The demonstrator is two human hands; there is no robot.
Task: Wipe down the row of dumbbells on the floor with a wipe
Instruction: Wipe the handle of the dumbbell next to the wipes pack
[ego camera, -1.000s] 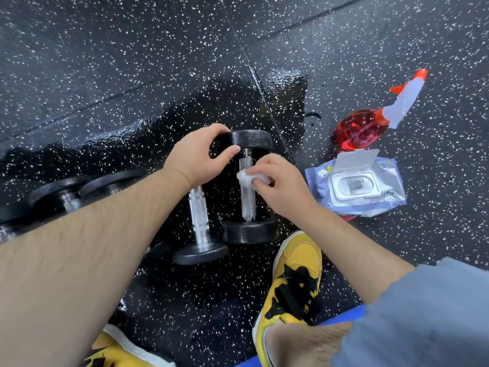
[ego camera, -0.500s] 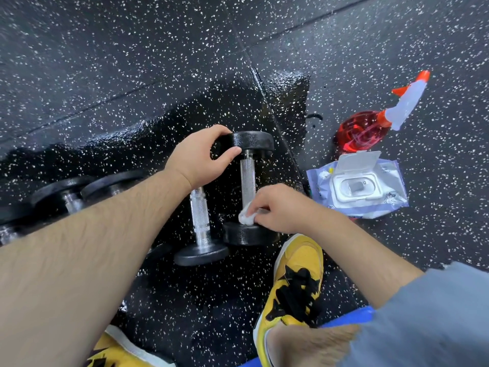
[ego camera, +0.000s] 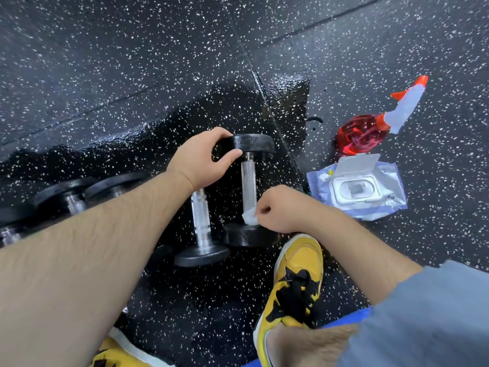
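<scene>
Head view looks down on my left hand [ego camera: 201, 160], which grips the far head of the black round-headed dumbbell with the knurled steel handle [ego camera: 248, 178], thumb and fingers curled round its rim. I hold it there, I judge, so the dumbbell cannot roll on the black speckled rubber floor [ego camera: 132, 62] while I rub it. My right hand [ego camera: 280, 210] is clenched round the crumpled white wipe [ego camera: 250, 219] and presses it against the near end of the handle, just above the near head.

This dumbbell lies at the right end of the row. A second black dumbbell with a steel handle [ego camera: 201, 223] lies just beside it on the left, and more dark dumbbells [ego camera: 66, 197] run off toward the left edge, partly hidden by my forearm. The floor around them shines wet.

To the right, near my wiping hand, lies the pale blue soft pack of wipes [ego camera: 357, 189], its white lid flipped open, probably so a fresh sheet is easy to pull. Beyond it the red spray bottle with a white and orange trigger [ego camera: 370, 131] lies on its side. My yellow and black shoe [ego camera: 296, 282] is planted just beside the near head, so I seem to be crouching close.
</scene>
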